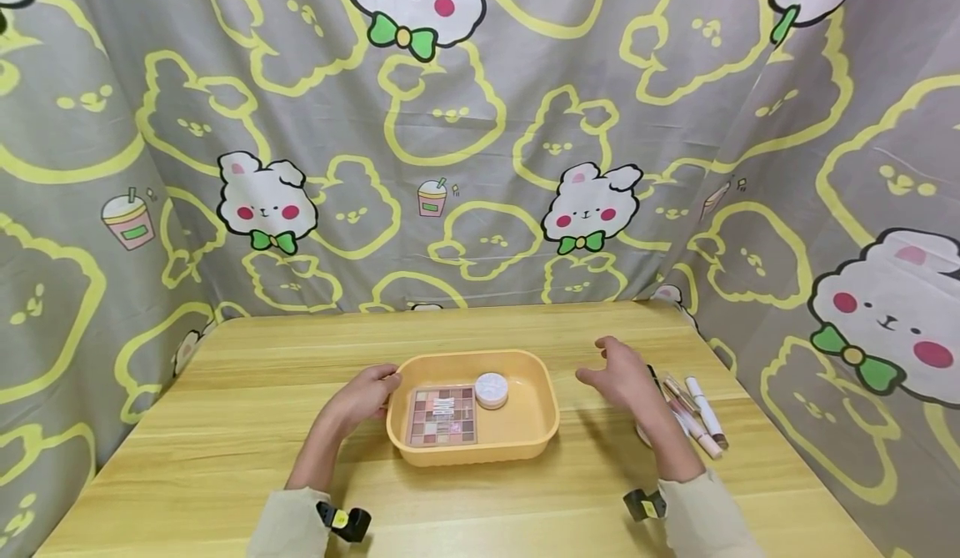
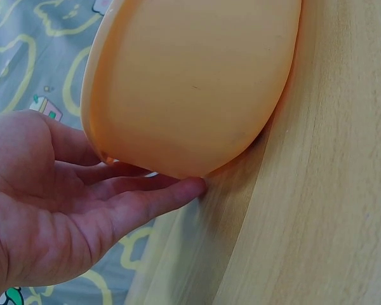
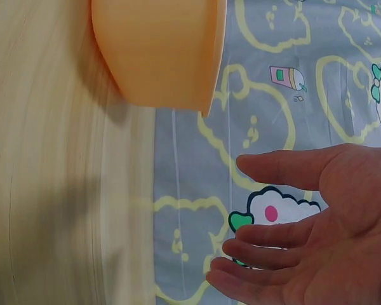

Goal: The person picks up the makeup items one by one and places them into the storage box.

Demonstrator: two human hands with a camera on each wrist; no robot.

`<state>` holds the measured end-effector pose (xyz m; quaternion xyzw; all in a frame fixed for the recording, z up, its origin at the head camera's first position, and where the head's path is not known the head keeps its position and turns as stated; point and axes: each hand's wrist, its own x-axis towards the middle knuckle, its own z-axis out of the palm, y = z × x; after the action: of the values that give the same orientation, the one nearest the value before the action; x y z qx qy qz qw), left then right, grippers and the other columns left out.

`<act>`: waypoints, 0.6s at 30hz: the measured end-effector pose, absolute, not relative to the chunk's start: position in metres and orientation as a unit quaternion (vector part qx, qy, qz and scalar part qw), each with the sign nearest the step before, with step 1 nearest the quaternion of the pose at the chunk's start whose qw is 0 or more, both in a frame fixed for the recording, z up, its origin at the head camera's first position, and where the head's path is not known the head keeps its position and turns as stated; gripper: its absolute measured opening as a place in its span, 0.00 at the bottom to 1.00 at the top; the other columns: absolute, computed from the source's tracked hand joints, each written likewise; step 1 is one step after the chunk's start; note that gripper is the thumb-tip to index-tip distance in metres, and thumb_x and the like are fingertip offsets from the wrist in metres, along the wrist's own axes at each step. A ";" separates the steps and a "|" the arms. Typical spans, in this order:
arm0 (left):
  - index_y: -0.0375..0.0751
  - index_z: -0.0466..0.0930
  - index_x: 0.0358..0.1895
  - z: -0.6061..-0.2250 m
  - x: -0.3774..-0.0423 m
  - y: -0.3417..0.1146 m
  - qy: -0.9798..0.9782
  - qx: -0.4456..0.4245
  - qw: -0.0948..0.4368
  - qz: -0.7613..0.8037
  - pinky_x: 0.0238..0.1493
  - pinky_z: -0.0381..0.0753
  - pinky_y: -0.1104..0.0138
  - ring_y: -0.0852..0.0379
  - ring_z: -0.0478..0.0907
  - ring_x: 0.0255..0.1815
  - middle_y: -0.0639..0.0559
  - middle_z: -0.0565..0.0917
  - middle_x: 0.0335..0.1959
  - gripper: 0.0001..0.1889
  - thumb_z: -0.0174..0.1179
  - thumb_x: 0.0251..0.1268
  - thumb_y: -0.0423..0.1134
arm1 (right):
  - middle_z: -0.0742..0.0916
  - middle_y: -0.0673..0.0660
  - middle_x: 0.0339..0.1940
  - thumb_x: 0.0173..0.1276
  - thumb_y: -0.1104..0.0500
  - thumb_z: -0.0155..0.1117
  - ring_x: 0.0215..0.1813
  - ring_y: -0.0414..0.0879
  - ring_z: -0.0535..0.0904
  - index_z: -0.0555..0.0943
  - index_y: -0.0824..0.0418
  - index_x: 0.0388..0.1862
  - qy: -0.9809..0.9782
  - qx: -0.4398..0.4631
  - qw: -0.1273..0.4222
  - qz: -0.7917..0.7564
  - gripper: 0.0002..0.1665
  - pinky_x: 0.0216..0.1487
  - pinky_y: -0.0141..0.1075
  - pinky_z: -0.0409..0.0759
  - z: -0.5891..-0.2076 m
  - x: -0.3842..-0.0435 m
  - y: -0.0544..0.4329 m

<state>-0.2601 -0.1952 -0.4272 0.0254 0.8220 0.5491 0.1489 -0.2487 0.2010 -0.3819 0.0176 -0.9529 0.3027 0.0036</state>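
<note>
My left hand (image 1: 363,394) holds the left end of an orange-yellow plastic tray (image 1: 480,455). In the left wrist view its fingers (image 2: 159,198) reach the tray's lower corner, and another part of the hand lies at the rim. Inside the tray, an eyeshadow palette (image 1: 442,429) with many small pans lies at the left. Beside it is a round powder compact (image 1: 491,390) with a pale marbled lid. My right hand (image 1: 618,379) hovers to the right of the tray, fingers spread apart, holding nothing; the right wrist view shows a gap between it and the tray end.
Several slim cosmetic tubes and pens (image 1: 701,412) lie at the right of the wooden table (image 1: 225,424), partly behind my right forearm. A small pale object (image 1: 642,435) peeks out under that forearm. A patterned grey curtain (image 1: 480,241) hangs behind the table and at both sides.
</note>
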 end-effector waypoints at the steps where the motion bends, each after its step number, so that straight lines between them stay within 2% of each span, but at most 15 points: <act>1: 0.27 0.67 0.70 -0.427 -0.260 -0.195 0.822 0.026 0.149 0.549 0.53 0.84 0.52 0.43 0.80 0.59 0.35 0.81 0.59 0.23 0.41 0.82 0.38 | 0.79 0.75 0.63 0.69 0.52 0.68 0.59 0.70 0.78 0.67 0.76 0.69 -0.954 0.018 0.004 0.300 0.40 0.55 0.58 0.80 -0.382 -0.249 0.202; 8: 0.26 0.66 0.71 -0.429 -0.261 -0.196 0.814 0.024 0.150 0.561 0.53 0.85 0.52 0.42 0.80 0.59 0.34 0.80 0.59 0.23 0.40 0.82 0.38 | 0.80 0.76 0.61 0.68 0.52 0.68 0.59 0.70 0.78 0.70 0.77 0.66 -0.955 0.017 -0.001 0.295 0.38 0.54 0.58 0.79 -0.385 -0.250 0.210; 18: 0.26 0.68 0.69 -0.429 -0.261 -0.195 0.817 0.025 0.146 0.557 0.52 0.85 0.53 0.44 0.81 0.57 0.35 0.81 0.58 0.23 0.41 0.82 0.38 | 0.78 0.78 0.62 0.67 0.53 0.68 0.59 0.71 0.77 0.70 0.80 0.63 -0.966 0.007 -0.051 0.254 0.38 0.56 0.58 0.79 -0.383 -0.249 0.226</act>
<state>-0.2611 -0.1952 -0.4290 0.0253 0.8170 0.5572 0.1464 -0.2494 0.2256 -0.3830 0.0066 -0.9658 0.2542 -0.0506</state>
